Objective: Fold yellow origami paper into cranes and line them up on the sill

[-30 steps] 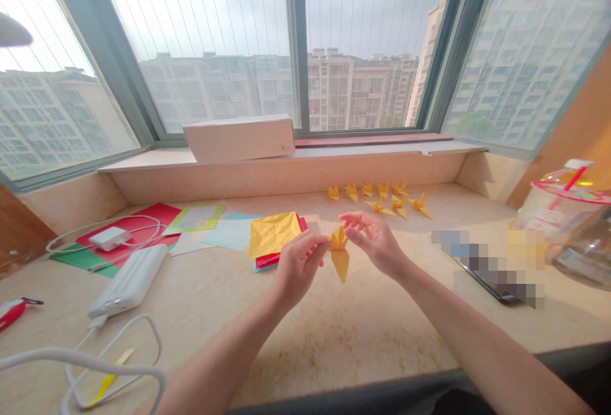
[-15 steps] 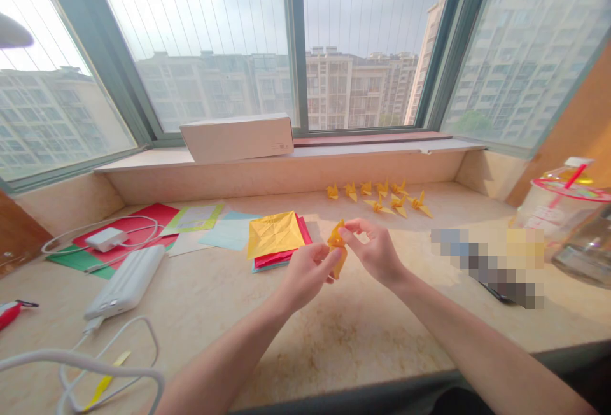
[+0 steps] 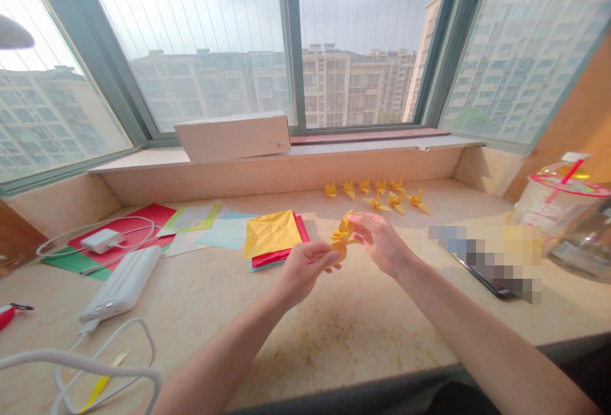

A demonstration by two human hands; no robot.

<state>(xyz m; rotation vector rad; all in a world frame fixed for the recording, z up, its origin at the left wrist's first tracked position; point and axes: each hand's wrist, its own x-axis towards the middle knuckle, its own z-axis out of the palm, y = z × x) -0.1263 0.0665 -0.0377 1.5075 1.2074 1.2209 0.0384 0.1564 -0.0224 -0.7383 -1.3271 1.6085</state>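
Between my two hands, above the stone counter, is a yellow paper crane [image 3: 342, 237] with its wings partly spread. My left hand [image 3: 309, 265] pinches its lower left part between thumb and fingers. The fingertips of my right hand [image 3: 378, 237] close on its upper right part. Just left of the crane lies a stack of folded paper squares [image 3: 274, 234], yellow on top with red and blue below. Behind my hands several finished yellow paper cranes [image 3: 379, 202] stand in two rows near the window ledge.
A white power bank [image 3: 121, 291], a white charger [image 3: 102, 240] with cables, and coloured paper sheets [image 3: 153, 214] lie on the left. A white box [image 3: 233, 137] rests on the ledge. To the right are a dark phone [image 3: 484, 278], partly blurred, and a plastic cup [image 3: 548, 208] with a straw.
The crane has turned in my hands, and its wings now show more spread. My right hand has shifted slightly right. The whole view has moved a little.
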